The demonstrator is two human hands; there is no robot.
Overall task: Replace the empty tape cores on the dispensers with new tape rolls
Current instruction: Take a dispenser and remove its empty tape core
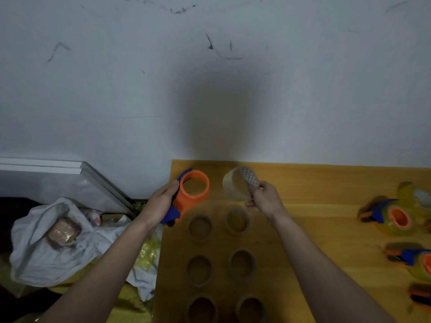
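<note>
My left hand grips an orange and blue tape dispenser by its handle, above the wooden table's far left corner. The dispenser's orange ring is bare, with no roll on it. My right hand pinches a clear tape roll by its rim, a short gap to the right of the dispenser. Several empty brown tape cores stand in two columns on the table below my hands.
Dispensers loaded with tape lie along the table's right edge, with a clear roll behind them. Left of the table sits a white bag with packed goods, on yellow sheeting. A white wall stands right behind the table.
</note>
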